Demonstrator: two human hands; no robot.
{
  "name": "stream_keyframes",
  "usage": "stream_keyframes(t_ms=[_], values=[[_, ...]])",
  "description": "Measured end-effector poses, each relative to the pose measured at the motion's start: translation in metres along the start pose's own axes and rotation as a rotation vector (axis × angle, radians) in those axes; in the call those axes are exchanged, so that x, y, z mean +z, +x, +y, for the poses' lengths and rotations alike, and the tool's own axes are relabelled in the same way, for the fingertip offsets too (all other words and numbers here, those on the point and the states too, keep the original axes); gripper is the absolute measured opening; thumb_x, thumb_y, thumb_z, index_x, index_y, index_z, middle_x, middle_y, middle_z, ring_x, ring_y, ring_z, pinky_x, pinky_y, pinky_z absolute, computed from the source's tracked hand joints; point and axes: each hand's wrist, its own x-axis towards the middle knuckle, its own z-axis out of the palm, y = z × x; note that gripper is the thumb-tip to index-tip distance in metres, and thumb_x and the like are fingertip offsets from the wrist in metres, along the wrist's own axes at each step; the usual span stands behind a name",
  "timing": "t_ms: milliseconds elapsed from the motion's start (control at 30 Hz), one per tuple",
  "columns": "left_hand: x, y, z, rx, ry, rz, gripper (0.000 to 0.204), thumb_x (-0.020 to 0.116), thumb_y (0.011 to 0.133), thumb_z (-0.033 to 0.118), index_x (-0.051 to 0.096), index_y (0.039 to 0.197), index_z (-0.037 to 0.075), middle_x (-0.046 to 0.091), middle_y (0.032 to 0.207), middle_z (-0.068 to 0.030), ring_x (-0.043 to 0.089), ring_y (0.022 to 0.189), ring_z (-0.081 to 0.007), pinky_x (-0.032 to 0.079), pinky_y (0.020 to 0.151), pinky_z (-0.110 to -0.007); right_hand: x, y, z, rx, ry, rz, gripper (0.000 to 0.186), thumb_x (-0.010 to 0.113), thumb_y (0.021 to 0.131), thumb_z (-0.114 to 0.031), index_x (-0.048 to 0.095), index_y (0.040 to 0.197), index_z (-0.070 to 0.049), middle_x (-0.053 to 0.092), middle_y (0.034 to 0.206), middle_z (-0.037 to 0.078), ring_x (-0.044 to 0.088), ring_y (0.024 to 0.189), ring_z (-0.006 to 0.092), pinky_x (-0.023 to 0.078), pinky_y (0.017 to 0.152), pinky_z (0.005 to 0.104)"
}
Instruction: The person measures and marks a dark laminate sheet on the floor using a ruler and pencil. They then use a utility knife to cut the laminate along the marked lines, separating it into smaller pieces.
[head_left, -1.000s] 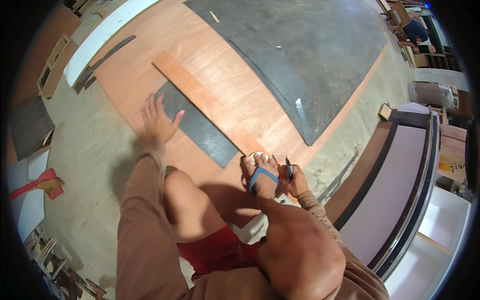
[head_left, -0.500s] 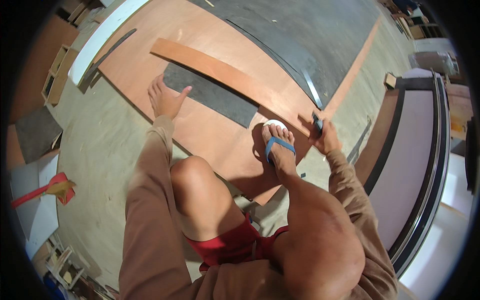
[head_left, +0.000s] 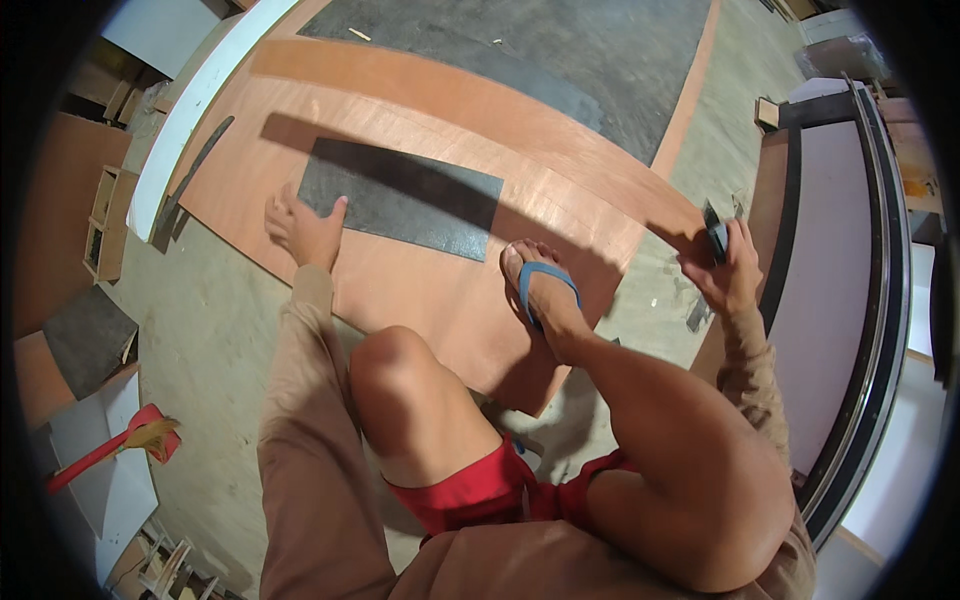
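Concrete floor (head_left: 215, 345) carries a wooden sheet (head_left: 410, 295), where the dark rectangle (head_left: 410, 205) lies, the long strip (head_left: 450, 92) now moved farther from it. Left hand (head_left: 305, 230), loosely open and empty, is beside the rectangle; right hand (head_left: 735, 265) grips a dark tool (head_left: 718, 243) and apparently the strip's end.

a workshop, shown by the plywood sheet (head_left: 400, 290), wooden box (head_left: 121, 228) and concrete floor (head_left: 215, 320).

From my remote station I see free room for the left hand (head_left: 308, 232) over the flat, dark-grey rectangular sheet (head_left: 400, 203) and bare reddish plywood board (head_left: 400, 285), though the blue-strapped sandalled foot (head_left: 548, 298) blocks low passage rightward and the long orange-brown wooden strip (head_left: 460, 98) bars the far side.
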Motion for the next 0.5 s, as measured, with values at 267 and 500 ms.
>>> stream_keyframes(t_ms=[267,500], values=[[0.021,0.059,0.093,0.777,0.172,-0.699,0.097,0.096,0.068,0.041,0.053,0.149,0.008,0.036,0.164,-0.0181,0.033,0.152,-0.0395,0.030,0.120,-0.063,0.066,-0.028,-0.039,0.222,0.410,0.239,0.064,0.091,0.067,-0.009,0.069,0.126,-0.001,0.052,0.090,0.002,0.055,0.081,0.0159,0.050,0.076,0.0296],[0.009,0.076,0.124,0.689,0.239,-0.848,0.099,0.098,0.065,0.039,0.053,0.147,0.005,0.044,0.158,-0.0183,0.045,0.144,-0.0394,0.041,0.110,-0.065,0.097,-0.023,-0.045,0.368,0.736,0.174,0.070,0.088,0.075,0.004,0.058,0.138,0.006,0.065,0.130,0.011,0.061,0.122,0.0206,0.048,0.107,0.0357]])
